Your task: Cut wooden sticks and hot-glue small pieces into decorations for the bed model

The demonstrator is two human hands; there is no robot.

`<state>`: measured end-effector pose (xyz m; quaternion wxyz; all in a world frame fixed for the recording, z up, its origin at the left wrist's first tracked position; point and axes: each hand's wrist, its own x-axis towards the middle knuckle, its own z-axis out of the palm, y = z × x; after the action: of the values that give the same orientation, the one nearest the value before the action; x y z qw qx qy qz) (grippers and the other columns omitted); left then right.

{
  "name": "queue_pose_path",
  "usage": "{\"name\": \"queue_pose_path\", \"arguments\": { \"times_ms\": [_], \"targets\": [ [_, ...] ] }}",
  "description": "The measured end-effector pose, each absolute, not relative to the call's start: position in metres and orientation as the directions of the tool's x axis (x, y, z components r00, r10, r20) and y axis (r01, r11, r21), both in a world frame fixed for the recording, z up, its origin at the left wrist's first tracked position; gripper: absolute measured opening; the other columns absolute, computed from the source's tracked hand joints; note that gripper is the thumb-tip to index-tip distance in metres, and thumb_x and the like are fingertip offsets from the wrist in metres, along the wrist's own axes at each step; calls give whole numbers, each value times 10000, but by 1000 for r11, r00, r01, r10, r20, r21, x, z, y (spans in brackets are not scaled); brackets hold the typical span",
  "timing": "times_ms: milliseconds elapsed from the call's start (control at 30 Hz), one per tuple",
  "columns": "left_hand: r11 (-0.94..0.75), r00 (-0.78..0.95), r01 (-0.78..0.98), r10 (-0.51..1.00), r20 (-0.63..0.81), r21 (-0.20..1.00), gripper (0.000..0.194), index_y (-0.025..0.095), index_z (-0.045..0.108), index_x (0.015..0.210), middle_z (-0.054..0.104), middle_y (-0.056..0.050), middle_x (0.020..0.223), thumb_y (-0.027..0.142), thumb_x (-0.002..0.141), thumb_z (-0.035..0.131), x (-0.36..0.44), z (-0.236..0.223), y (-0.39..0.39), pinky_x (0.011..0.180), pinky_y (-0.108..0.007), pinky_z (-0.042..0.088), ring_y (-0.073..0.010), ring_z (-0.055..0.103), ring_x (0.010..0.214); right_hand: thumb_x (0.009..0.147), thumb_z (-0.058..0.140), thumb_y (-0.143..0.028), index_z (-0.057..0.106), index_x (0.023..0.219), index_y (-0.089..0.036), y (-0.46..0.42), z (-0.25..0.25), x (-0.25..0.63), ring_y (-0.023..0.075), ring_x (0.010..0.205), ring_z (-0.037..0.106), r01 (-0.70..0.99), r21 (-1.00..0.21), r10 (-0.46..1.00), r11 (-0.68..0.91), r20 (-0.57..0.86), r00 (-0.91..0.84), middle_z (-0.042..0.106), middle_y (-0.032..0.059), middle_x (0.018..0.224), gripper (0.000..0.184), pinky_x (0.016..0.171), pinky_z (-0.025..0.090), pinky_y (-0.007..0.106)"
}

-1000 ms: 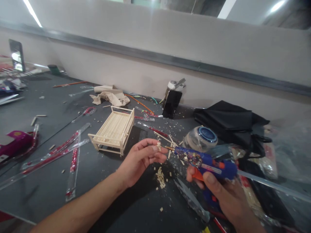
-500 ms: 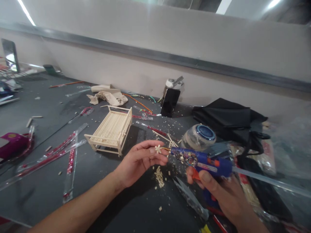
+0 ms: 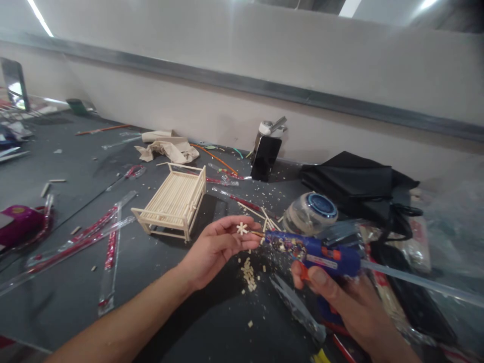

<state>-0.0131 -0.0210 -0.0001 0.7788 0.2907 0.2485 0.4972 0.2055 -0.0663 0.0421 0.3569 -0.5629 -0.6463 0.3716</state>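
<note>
I see left hand (image 3: pixel 214 249) supporting wooden star (image 3: pixel 242 229), can't tell if pinched, presumably giving nozzle (image 3: pixel 258 233) access; right hand (image 3: pixel 353 307) wraps glue gun (image 3: pixel 313 245), likely steadying aim.

Star piece (image 3: pixel 242 229) beside glue gun (image 3: pixel 313 247)
Pale and many-armed, the star sits at the left hand's (image 3: pixel 214 252) fingertips; the blue, debris-crusted gun lies nearly level in the right hand (image 3: pixel 353 300), nozzle (image 3: pixel 257 233) towards it.

The jar (image 3: pixel 310 214) sits behind the glue gun (image 3: pixel 315 248).
</note>
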Motion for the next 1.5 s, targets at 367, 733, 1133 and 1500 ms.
{"name": "queue_pose_path", "arguments": {
  "times_ms": [367, 733, 1133, 1500],
  "targets": [
    [283, 335, -467, 933, -128, 838, 247, 153, 714, 1030, 725, -64, 869, 140, 784, 691, -9, 0, -22, 796, -286, 523, -152, 678, 799, 875, 538, -521, 690, 709, -242, -65, 42, 205, 215, 713, 662, 555, -811, 981, 183, 111, -160, 714, 18, 710, 358, 666, 532, 291],
    [272, 284, -414, 945, -160, 869, 217, 142, 721, 969, 720, -48, 794, 163, 753, 725, -6, 1, -23, 752, -264, 534, -134, 670, 731, 846, 566, -542, 682, 683, -256, -66, 40, 201, 235, 733, 672, 589, -789, 985, 173, 124, -124, 725, 24, 724, 349, 777, 540, 350],
    [296, 268, -395, 943, -199, 870, 275, 116, 697, 990, 729, -42, 810, 189, 729, 739, -6, -1, -22, 778, -272, 547, -133, 685, 738, 872, 545, -499, 669, 685, -247, -66, 40, 203, 215, 698, 681, 624, -748, 974, 226, 157, -164, 722, 10, 693, 337, 761, 563, 322],
    [311, 269, -381, 938, -217, 871, 346, 113, 666, 1064, 744, -43, 774, 166, 728, 729, -5, -4, -22, 810, -300, 549, -152, 704, 766, 869, 529, -498, 652, 671, -255, -65, 41, 202, 226, 698, 681, 670, -705, 973, 231, 155, -173, 716, 14, 666, 336, 771, 564, 350]
  ]
}}
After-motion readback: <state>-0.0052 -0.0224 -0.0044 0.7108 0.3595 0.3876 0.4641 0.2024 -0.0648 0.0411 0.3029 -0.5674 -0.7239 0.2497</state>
